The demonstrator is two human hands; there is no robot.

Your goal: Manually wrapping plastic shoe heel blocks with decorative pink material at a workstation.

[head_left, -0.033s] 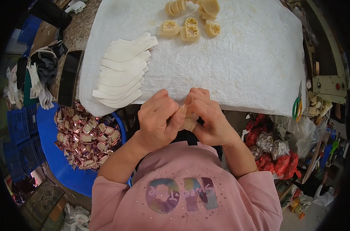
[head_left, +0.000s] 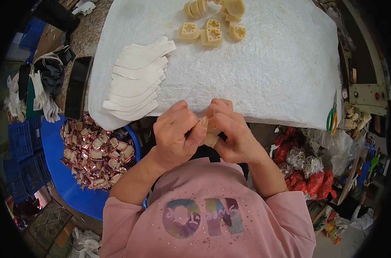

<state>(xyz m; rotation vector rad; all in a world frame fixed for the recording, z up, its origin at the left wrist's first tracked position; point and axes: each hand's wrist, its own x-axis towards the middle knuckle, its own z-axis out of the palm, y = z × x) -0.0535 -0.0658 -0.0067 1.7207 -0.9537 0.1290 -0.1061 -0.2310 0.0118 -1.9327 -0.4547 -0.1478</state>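
Observation:
My left hand (head_left: 176, 131) and my right hand (head_left: 232, 131) meet just off the table's near edge, fingers curled and thumbs close together. Between them is a small pale beige shoe heel (head_left: 211, 140), mostly covered by the fingers; both hands are closed on it. Left of them on the table, white curved leather-like pieces (head_left: 135, 77) lie overlapped in a fanned row. Toward the far side stand several yellowish beige heel blocks (head_left: 211, 38), some with their hollow, patterned ends facing up.
A white woven sheet (head_left: 255, 73) covers the table. At left, a phone (head_left: 78, 88) lies beside it, above a blue tub (head_left: 70, 195) of shiny pink heel-like pieces (head_left: 98, 155). Scissors (head_left: 331, 121) with green and orange handles rest at the right edge. Red bags (head_left: 309, 182) lie below right.

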